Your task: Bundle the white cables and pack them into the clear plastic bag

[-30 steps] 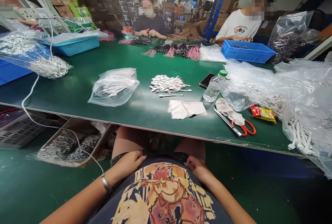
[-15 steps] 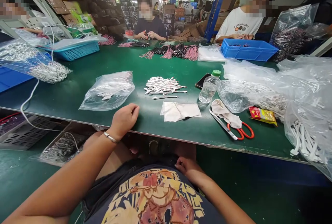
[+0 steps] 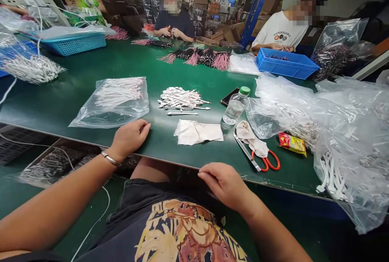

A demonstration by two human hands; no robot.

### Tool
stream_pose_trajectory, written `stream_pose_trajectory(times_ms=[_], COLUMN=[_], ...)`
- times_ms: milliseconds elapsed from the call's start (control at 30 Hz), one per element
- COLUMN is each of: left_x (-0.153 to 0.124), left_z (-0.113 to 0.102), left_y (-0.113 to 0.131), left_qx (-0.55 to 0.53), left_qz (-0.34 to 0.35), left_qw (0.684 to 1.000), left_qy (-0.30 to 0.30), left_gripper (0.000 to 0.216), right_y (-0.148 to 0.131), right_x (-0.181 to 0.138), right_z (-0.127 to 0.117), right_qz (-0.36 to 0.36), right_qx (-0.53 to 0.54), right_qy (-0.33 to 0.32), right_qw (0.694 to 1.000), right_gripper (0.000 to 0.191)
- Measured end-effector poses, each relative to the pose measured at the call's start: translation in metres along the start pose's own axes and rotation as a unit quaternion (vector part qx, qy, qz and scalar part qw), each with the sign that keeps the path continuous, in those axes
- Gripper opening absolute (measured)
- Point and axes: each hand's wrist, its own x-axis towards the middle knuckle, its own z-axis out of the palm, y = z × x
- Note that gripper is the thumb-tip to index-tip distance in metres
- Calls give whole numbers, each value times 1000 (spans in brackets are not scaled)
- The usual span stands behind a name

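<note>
My left hand (image 3: 129, 138) rests on the green table (image 3: 91, 71) near its front edge, fingers loosely curled and holding nothing, just below a clear bag of white sticks (image 3: 114, 100). My right hand (image 3: 225, 185) hovers at the table's front edge, fingers bent and apart, empty. A loose pile of white sticks (image 3: 180, 99) lies ahead, with a white cloth (image 3: 197, 131) between it and my hands.
A water bottle (image 3: 235, 106), a phone (image 3: 229, 96), red-handled scissors (image 3: 263, 158) and a snack packet (image 3: 291, 143) lie to the right beside large plastic bags (image 3: 349, 132). Blue bins (image 3: 285, 63) and pink-tipped cable bundles (image 3: 206, 57) sit farther back. Two people work across the table.
My left hand rose from my lap onto the table edge. My right hand lifted from my lap up to the table's front edge. The view shifted slightly right.
</note>
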Motion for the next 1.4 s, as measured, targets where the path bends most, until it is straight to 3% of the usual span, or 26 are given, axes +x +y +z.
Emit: stream_pose_trajectory(times_ms=[100,233,367,400,533,633,800,967,1067,1200,1300,1400], left_x=[-2,15,81,103,186,220,227,229,228,221,216,213], left_z=[0,-4,-12,-13,-6,8,19,8,0,-6,-7,-9], left_y=[1,9,26,31,47,55,60,56,55,55,54,53], left_qx=[0,3,31,50,73,83,98,106,102,89,81,75], left_qz=[29,135,217,224,230,225,232,239,249,254,253,250], left_qw=[1000,991,975,971,961,951,944,938,932,928,927,931], left_qy=[-1,19,-27,-68,-136,-193,-214,-229,-244,-258,-263,-257], left_gripper=[34,33,34,36,47,51,34,26,28,36,43,52], right_y=[18,37,38,38,40,41,40,39,27,1,-12,-11], right_x=[14,18,14,14,17,18,17,19,33,80,131,179], right_z=[-8,-5,2,4,7,9,12,12,10,13,18,23], right_qz=[30,73,95,100,124,131,137,111,76,-4,-75,-63], right_qx=[-37,4,8,2,-26,-56,-108,-134,-160,-239,-300,-352], right_qy=[94,171,204,213,261,278,295,298,268,158,75,70], right_qw=[994,983,974,972,957,950,939,939,947,958,948,931], right_gripper=[26,26,21,20,18,17,14,11,11,19,23,24])
